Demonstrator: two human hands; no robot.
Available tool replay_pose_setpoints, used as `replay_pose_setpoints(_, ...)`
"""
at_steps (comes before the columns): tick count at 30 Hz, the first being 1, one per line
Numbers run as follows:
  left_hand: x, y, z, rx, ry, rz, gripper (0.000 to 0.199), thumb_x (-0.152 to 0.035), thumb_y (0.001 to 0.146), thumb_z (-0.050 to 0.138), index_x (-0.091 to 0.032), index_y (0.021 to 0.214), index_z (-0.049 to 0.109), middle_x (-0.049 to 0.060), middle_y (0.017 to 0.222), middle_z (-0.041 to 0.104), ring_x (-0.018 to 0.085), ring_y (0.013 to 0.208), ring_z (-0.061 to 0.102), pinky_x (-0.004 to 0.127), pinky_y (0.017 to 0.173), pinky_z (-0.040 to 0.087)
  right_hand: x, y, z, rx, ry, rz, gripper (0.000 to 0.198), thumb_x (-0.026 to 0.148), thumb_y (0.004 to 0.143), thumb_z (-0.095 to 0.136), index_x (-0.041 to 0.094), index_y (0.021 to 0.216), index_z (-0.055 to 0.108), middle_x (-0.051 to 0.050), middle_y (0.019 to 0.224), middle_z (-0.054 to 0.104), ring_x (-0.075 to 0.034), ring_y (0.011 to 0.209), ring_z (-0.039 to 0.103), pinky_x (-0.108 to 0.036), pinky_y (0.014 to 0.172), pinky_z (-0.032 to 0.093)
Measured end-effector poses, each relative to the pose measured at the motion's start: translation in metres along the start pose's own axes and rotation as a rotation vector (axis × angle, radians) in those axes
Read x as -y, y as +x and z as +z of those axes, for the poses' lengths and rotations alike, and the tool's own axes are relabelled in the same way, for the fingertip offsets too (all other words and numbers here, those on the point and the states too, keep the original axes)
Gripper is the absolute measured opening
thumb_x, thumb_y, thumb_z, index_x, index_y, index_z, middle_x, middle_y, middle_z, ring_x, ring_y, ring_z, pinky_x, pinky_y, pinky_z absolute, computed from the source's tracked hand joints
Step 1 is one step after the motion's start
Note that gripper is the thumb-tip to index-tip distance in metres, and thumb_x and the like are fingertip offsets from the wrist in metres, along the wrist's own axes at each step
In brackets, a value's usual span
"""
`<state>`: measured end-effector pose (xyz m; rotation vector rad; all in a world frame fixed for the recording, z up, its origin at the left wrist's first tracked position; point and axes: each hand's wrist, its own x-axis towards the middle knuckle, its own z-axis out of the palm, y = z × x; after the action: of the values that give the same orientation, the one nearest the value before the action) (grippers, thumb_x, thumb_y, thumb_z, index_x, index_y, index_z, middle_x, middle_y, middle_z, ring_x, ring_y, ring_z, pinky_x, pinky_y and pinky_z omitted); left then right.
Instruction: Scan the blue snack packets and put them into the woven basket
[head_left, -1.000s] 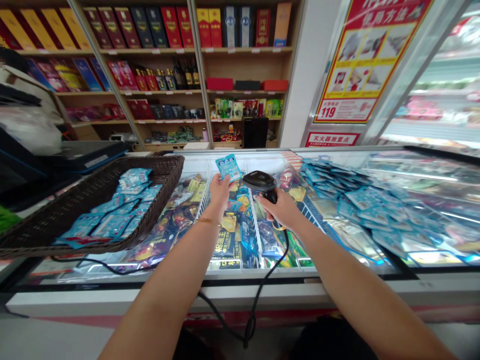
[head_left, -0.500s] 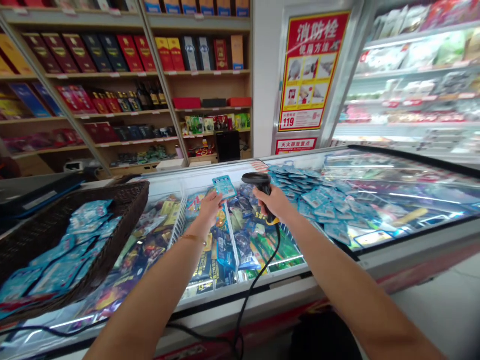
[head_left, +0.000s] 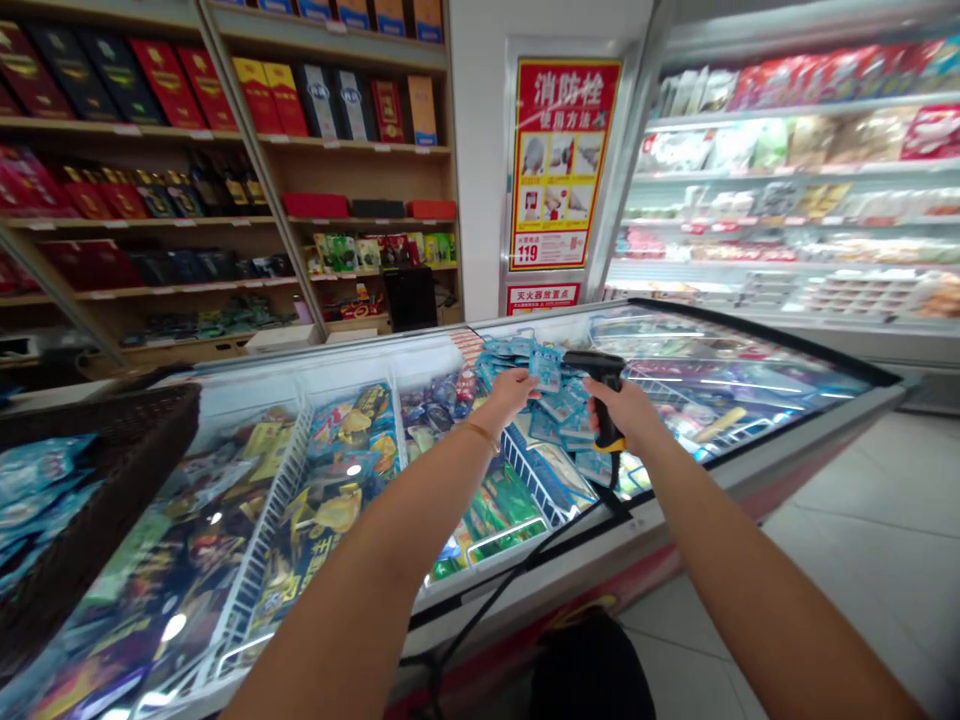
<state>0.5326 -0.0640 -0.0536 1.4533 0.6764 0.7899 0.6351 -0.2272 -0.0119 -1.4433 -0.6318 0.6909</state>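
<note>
My left hand (head_left: pixel 516 392) pinches the edge of a small blue packet (head_left: pixel 545 368), held up over the freezer. My right hand (head_left: pixel 621 408) is wrapped round the handle of a black and yellow barcode scanner (head_left: pixel 596 362), whose head points left toward that packet. Below and behind both hands lies a heap of similar blue packets (head_left: pixel 559 408) on the glass lid. From the scanner's grip a black cable (head_left: pixel 517 572) runs down to the left across the freezer's front edge.
A dark wicker basket (head_left: pixel 142 470) with more blue packets (head_left: pixel 37 490) stands at the left. Under the glass of the chest freezer (head_left: pixel 757 470) are frozen goods in wire baskets. Shelves of boxes (head_left: pixel 375 140) rise behind, and a lit refrigerated display (head_left: pixel 795 170) stands at the right.
Both hands have moved right, from over the middle of the freezer to the heap of blue packets, still holding the packet and the scanner. My view has turned right too.
</note>
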Motion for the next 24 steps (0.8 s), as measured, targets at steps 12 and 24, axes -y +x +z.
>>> replay_pose_setpoints(12, -0.003, -0.002, 0.014, -0.227, 0.02, -0.061, 0.037, -0.005, 0.084, 0.06, -0.013, 0.12, 0.064, 0.013, 0.117, 0.065, 0.01, 0.069, 0.066, 0.024, 0.066, 0.055, -0.01, 0.004, -0.01, -0.027, -0.016, -0.007, 0.024, 0.028, 0.085, 0.072, 0.021, 0.078, 0.049, 0.005, 0.05, 0.055, -0.012, 0.033, 0.05, -0.024, 0.03, 0.04)
replay_pose_setpoints(24, -0.043, -0.072, -0.158, -0.527, 0.123, 0.012, 0.033, -0.007, 0.079, 0.062, -0.014, 0.111, 0.066, 0.008, 0.094, 0.068, 0.013, 0.068, 0.066, 0.021, 0.057, 0.046, -0.013, -0.021, 0.098, 0.17, -0.032, -0.031, 0.026, 0.029, 0.086, 0.072, 0.022, 0.079, 0.048, 0.005, 0.049, 0.055, -0.011, 0.032, 0.048, -0.024, 0.03, 0.038)
